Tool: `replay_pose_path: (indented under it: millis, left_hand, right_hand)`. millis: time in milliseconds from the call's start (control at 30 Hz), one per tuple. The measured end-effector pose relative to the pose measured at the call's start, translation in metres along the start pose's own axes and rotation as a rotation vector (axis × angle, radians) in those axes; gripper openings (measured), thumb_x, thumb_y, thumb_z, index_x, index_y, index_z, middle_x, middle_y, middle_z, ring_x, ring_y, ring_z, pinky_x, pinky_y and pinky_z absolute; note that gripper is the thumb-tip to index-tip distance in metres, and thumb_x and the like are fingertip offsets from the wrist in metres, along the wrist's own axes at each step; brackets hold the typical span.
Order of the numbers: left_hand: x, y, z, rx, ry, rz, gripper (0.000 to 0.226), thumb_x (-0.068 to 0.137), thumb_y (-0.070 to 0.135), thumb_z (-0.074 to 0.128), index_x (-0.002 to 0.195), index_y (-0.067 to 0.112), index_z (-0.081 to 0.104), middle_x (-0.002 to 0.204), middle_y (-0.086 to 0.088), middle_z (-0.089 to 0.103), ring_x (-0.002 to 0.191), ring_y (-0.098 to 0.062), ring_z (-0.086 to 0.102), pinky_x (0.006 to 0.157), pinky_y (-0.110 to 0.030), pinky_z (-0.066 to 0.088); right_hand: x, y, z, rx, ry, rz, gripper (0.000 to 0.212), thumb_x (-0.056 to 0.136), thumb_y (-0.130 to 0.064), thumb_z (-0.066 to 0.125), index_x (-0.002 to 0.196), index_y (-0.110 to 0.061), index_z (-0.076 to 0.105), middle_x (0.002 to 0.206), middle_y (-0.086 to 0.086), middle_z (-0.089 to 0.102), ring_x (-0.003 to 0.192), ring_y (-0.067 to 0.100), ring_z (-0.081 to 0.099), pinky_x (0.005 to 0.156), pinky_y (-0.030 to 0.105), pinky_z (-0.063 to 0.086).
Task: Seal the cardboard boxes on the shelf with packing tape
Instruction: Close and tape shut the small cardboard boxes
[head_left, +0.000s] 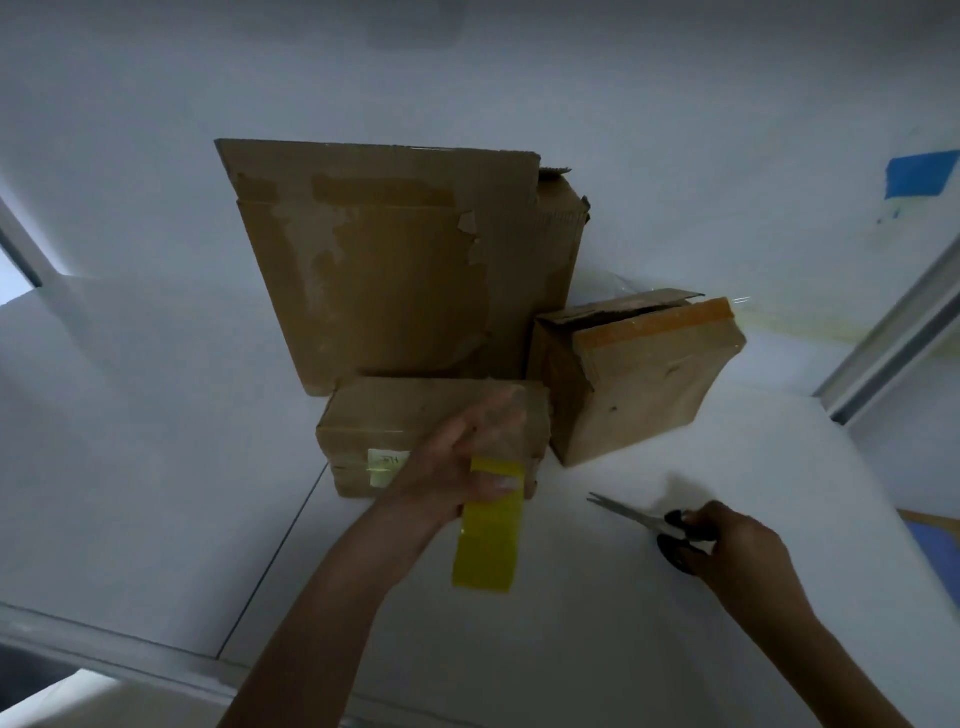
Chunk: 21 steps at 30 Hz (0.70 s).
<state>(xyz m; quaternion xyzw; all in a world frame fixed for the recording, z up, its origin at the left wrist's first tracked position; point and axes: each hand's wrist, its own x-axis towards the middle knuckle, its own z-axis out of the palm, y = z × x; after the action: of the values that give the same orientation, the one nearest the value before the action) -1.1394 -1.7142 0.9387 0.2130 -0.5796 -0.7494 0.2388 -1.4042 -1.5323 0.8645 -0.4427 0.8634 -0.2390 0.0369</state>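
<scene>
Three cardboard boxes stand on a white shelf. A tall box leans at the back, a small low box sits in front of it, and a mid-size box with an orange taped edge lies to the right. My left hand holds a roll of yellowish packing tape against the small box's front right corner, with a clear strip running up over the box top. My right hand grips black-handled scissors, their blades pointing left, low over the shelf.
The shelf's front edge runs along the bottom left. A metal upright stands at the right, another one at the far left. Blue tape is stuck on the white back wall.
</scene>
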Motion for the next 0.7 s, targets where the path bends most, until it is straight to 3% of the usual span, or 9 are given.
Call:
replay_pose_path:
  millis: [100,200,300,400,500,600,700]
  left_hand:
    - [0.007,-0.001,0.004,-0.024,0.07,0.035,0.084,0.051,0.009,0.081,0.127,0.031,0.053,0.136,-0.001,0.058,0.1,-0.006,0.069,0.068,-0.025,0.055]
    - [0.006,-0.011,0.005,-0.032,0.079,0.016,0.081,0.06,-0.004,0.079,0.13,0.028,0.054,0.141,-0.005,0.056,0.102,-0.009,0.067,0.069,-0.025,0.055]
    - [0.006,-0.016,0.002,-0.051,0.083,-0.002,0.084,0.051,0.011,0.082,0.128,0.032,0.057,0.133,0.001,0.063,0.106,-0.01,0.067,0.069,-0.027,0.055]
    - [0.002,-0.017,-0.005,-0.003,0.087,-0.016,0.085,0.048,0.019,0.085,0.127,0.036,0.059,0.132,-0.004,0.064,0.104,-0.014,0.066,0.069,-0.028,0.054]
    - [-0.011,-0.017,-0.01,0.013,0.12,-0.023,0.081,0.059,0.019,0.083,0.134,0.036,0.057,0.131,-0.001,0.065,0.11,-0.019,0.065,0.075,-0.029,0.054]
    - [-0.027,-0.019,-0.011,0.062,0.171,-0.008,0.07,0.069,0.021,0.077,0.132,0.043,0.057,0.133,0.012,0.062,0.123,-0.014,0.059,0.085,-0.033,0.052]
    - [-0.038,-0.019,-0.015,0.075,0.218,0.028,0.068,0.074,0.014,0.076,0.134,0.04,0.056,0.132,0.007,0.064,0.124,-0.015,0.059,0.088,-0.035,0.051]
  right_hand:
    - [-0.005,0.004,-0.006,-0.01,-0.074,0.114,0.025,0.075,-0.03,0.083,0.073,-0.026,0.058,0.075,-0.002,0.061,0.065,0.014,0.053,0.056,0.023,0.038]
    - [-0.005,0.003,-0.011,-0.026,-0.129,0.155,0.022,0.077,-0.032,0.08,0.072,-0.024,0.061,0.074,-0.003,0.058,0.066,0.011,0.051,0.057,0.021,0.038]
    - [0.0,0.001,-0.014,-0.059,-0.214,0.21,0.02,0.079,-0.029,0.079,0.084,-0.013,0.069,0.08,0.001,0.058,0.069,0.014,0.052,0.06,0.022,0.04]
    - [0.005,-0.006,-0.018,-0.24,-0.328,0.234,0.024,0.082,-0.031,0.074,0.097,-0.013,0.066,0.095,0.003,0.06,0.082,0.017,0.054,0.068,0.023,0.039]
    - [0.009,-0.027,-0.024,-0.34,-0.282,0.151,0.025,0.088,-0.033,0.068,0.107,-0.018,0.065,0.104,0.0,0.061,0.088,0.013,0.057,0.071,0.021,0.038]
    - [0.015,-0.061,-0.024,-0.009,-0.114,-0.001,0.029,0.083,-0.029,0.075,0.109,-0.021,0.066,0.103,-0.005,0.062,0.078,0.009,0.056,0.071,0.022,0.041]
    - [0.025,-0.1,-0.021,0.187,-0.024,-0.295,0.045,0.077,-0.034,0.08,0.117,-0.022,0.062,0.108,-0.007,0.061,0.083,0.01,0.059,0.071,0.02,0.047]
